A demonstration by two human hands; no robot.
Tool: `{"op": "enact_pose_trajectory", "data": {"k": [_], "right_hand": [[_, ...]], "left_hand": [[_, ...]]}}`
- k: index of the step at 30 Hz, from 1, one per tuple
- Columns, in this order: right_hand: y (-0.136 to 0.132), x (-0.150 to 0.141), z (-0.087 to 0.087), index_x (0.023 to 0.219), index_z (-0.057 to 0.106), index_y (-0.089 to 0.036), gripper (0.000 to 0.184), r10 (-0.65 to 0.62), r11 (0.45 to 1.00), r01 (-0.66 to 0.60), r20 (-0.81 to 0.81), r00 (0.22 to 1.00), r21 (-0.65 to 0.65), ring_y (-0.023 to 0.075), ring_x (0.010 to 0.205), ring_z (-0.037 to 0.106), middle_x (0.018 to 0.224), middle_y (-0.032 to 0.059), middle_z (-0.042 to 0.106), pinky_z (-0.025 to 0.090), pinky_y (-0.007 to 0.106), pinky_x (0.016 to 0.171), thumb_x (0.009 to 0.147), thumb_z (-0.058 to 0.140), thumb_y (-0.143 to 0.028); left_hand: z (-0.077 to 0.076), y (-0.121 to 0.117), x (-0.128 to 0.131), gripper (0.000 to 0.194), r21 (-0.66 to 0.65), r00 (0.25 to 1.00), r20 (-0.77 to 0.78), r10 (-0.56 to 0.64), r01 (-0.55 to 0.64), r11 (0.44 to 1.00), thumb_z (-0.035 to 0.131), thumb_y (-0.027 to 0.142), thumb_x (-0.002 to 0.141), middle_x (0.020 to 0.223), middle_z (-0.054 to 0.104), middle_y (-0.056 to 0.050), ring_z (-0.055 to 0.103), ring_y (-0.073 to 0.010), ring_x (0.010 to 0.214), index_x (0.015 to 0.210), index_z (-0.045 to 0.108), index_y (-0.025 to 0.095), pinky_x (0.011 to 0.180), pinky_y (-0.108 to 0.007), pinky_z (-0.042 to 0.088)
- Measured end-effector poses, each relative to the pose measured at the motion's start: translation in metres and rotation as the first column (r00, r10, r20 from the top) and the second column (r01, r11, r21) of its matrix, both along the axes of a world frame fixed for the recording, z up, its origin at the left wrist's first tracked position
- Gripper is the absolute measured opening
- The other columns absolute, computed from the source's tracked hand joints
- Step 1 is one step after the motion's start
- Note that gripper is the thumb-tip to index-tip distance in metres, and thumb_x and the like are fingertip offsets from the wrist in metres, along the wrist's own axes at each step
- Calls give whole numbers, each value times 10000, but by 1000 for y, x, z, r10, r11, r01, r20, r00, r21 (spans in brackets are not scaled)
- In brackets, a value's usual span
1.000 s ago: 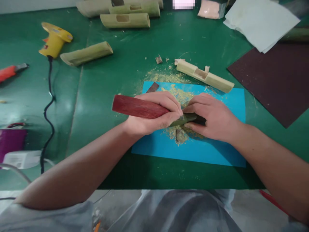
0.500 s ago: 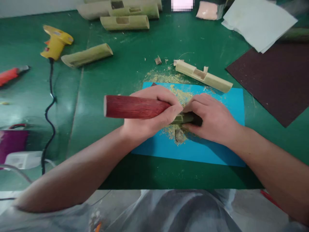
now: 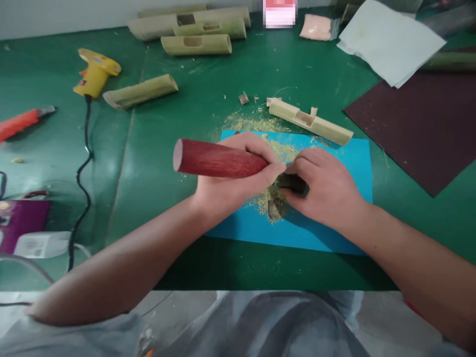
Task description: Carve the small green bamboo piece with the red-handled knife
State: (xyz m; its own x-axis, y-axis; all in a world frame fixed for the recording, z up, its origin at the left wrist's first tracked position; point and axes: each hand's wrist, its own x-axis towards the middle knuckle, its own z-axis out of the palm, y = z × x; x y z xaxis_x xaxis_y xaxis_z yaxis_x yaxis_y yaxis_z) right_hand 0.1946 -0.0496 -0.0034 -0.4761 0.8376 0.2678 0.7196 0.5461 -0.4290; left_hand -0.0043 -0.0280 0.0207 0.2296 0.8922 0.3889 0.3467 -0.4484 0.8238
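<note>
My left hand is closed around a tool with a thick, round red wooden handle. The handle's blunt end points left, and its working end is hidden by my fingers. Close beside it, my right hand pinches a short dark greenish piece that looks like bamboo, partly covered by the fingers. Both hands are nearly touching above a blue sheet. Pale yellow shavings are scattered under and around them, with a small brown-grey scrap just below.
Beyond the sheet lies a notched bamboo tube. More cut bamboo sits at the back. On the left are a yellow glue gun with its black cord, and an orange cutter. Brown sheet and white paper lie right.
The red handle has tilted, its blunt end now turned more toward me. My left hand has shifted slightly right and hides more of the green piece. The whole view has moved a little.
</note>
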Motion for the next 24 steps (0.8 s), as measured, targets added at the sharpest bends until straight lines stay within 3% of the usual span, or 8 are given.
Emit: {"op": "enact_pose_trajectory", "data": {"k": [7, 12, 20, 24], "right_hand": [[-6, -7, 0, 926, 671, -224, 69, -57, 998, 56, 57, 997, 10, 287, 905, 604, 924, 100, 675, 490, 439, 780, 872, 686, -265], [-6, -5, -1, 906, 682, -240, 121, -60, 998, 60, 73, 996, 7, 301, 919, 620, 928, 102, 676, 509, 468, 813, 892, 696, -360], [-4, -5, 1, 932, 672, -234, 94, -46, 998, 46, 0, 999, -49, 280, 912, 605, 924, 87, 666, 479, 429, 794, 880, 659, -311], [-1, -5, -3, 899, 663, -207, 101, -64, 997, 64, 0, 998, -32, 261, 893, 577, 901, 88, 652, 449, 402, 793, 879, 641, -304]], "left_hand": [[-3, 0, 3, 185, -64, 998, -24, 57, -58, 996, 741, 244, 828, 727, 710, 9, 696, -170, 740, 683, 628, 227, 808, -386, 617], [-4, -2, 3, 189, -51, 998, -8, 61, -61, 997, 733, 229, 838, 710, 695, 9, 683, -172, 718, 680, 629, 239, 789, -394, 614], [3, 0, -1, 192, 18, 986, -167, -11, 14, 1000, 676, 299, 874, 701, 653, 1, 649, -196, 694, 704, 598, 253, 741, -414, 562], [4, 2, 5, 148, -3, 976, -216, 38, -40, 999, 617, 241, 834, 719, 680, -3, 658, -201, 719, 687, 611, 251, 790, -413, 573]]}}
